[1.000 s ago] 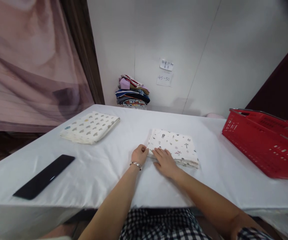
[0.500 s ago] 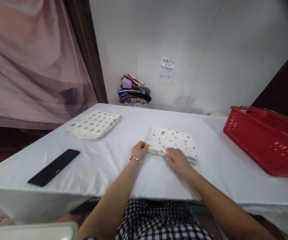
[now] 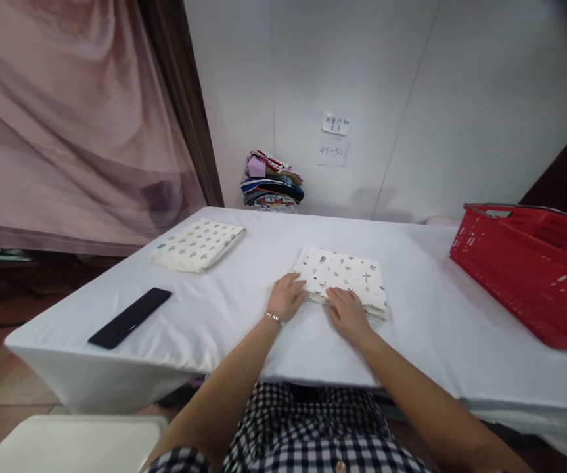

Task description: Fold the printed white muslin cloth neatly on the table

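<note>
Hands shifted on the folded cloth [image 3: 345, 272]
The left hand [image 3: 286, 299] has gone from gripping the near-left corner to spreading its fingers there; the right hand [image 3: 351, 316] has slid rightward along the near edge.

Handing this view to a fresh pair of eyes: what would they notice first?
Probably the bright red basket at the table's right end. Next, the folded printed cloth near the middle, with the left hand and right hand at its near edge. Then the black slab on the table's left.
</note>
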The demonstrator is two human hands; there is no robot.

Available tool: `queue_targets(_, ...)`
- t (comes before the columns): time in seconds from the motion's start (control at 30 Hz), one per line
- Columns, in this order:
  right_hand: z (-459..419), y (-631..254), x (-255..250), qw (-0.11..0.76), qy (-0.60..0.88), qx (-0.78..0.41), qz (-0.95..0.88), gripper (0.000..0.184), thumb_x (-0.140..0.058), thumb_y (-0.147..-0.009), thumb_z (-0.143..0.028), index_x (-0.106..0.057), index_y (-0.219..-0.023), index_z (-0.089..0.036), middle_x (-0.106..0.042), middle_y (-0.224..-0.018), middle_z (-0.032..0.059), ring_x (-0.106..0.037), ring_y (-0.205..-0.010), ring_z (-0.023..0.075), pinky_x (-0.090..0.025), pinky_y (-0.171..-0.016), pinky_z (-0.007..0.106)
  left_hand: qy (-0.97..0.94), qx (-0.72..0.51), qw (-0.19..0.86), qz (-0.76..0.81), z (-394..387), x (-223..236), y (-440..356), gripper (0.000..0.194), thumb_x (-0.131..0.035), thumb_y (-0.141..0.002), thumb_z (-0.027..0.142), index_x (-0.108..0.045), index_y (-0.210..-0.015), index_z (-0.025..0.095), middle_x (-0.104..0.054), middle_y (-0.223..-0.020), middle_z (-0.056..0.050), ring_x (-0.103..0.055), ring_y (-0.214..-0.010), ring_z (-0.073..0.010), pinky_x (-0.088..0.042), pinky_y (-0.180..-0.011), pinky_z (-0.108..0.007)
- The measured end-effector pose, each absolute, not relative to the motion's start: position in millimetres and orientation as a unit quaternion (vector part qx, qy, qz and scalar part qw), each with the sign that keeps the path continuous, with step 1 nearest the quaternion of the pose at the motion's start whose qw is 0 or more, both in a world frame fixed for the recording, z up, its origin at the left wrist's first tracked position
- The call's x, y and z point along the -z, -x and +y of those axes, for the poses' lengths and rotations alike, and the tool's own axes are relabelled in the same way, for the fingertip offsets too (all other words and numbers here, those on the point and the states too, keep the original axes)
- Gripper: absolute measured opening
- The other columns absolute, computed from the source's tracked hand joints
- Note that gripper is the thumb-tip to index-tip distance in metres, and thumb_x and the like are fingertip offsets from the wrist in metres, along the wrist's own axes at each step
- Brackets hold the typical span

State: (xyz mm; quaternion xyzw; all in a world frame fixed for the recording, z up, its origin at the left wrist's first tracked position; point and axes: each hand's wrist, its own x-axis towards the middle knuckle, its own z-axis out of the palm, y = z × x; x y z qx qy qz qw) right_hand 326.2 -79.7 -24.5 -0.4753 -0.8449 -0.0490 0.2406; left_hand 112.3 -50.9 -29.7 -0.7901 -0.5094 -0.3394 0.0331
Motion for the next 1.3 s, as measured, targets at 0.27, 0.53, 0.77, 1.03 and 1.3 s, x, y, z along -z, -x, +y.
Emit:
queue_targets(0.27, -76.2, -327.7, 24.5, 0.261, 0.489, 0.005, -0.832, 0.03, -0.034, -0.089, -0.023, -0.052, -0.113, -0.022, -0.058, -0.113, 0.0063, -0.049, -0.106, 0.0194, -0.029, -0.093, 0.038, 0.793, 0.293, -0.007, -0.534, -52.8, 25.5, -115.4, 0.022, -0.048, -0.083, 0.027, -0.064, -0.099, 0.028, -0.064, -0.104, -0.002, -0.046, -0.113, -0.0211, -0.035, -0.095, -0.041)
queue_targets(0.53, -70.7, -332.4, 32.8, 0.284, 0.496, -0.023, -0.82, 0.031, -0.03, -0.091, -0.023, -0.056, -0.109, -0.022, -0.061, -0.109, 0.0046, -0.053, -0.101, 0.0175, -0.029, -0.094, 0.038, 0.791, 0.299, 0.011, -0.534, -54.2, 26.0, -116.1, 0.024, -0.043, -0.086, 0.026, -0.065, -0.096, 0.026, -0.066, -0.1, -0.002, -0.048, -0.111, -0.0209, -0.033, -0.094, -0.041)
queue_targets(0.77, -71.9, -331.8, 30.8, 0.295, 0.492, -0.017, -0.819, 0.031, -0.03, -0.091, -0.022, -0.056, -0.107, -0.022, -0.062, -0.108, 0.0049, -0.054, -0.1, 0.0173, -0.03, -0.093, 0.036, 0.809, 0.279, 0.029, -0.517, -55.8, 25.3, -117.7, 0.025, -0.041, -0.086, 0.026, -0.062, -0.099, 0.024, -0.064, -0.105, -0.003, -0.044, -0.114, -0.0214, -0.031, -0.096, -0.041)
queue_targets(1.03, -69.8, -331.0, 33.0, 0.284, 0.495, -0.004, -0.821, 0.028, -0.035, -0.088, -0.023, -0.056, -0.107, -0.022, -0.061, -0.109, 0.0051, -0.052, -0.101, 0.019, -0.03, -0.093, 0.037, 0.821, 0.264, 0.016, -0.506, -50.5, 22.2, -122.8, 0.021, -0.046, -0.083, 0.025, -0.062, -0.096, 0.024, -0.063, -0.103, -0.004, -0.044, -0.114, -0.0217, -0.029, -0.098, -0.041)
queue_targets(1.3, -68.6, -330.8, 33.4, 0.282, 0.502, -0.014, -0.817, 0.029, -0.034, -0.089, -0.023, -0.057, -0.107, -0.023, -0.062, -0.107, 0.0041, -0.053, -0.1, 0.018, -0.032, -0.091, 0.035, 0.816, 0.264, 0.014, -0.514, -54.6, 21.1, -121.8, 0.019, -0.046, -0.082, 0.024, -0.063, -0.091, 0.024, -0.063, -0.1, -0.004, -0.046, -0.111, -0.0213, -0.028, -0.099, -0.042)
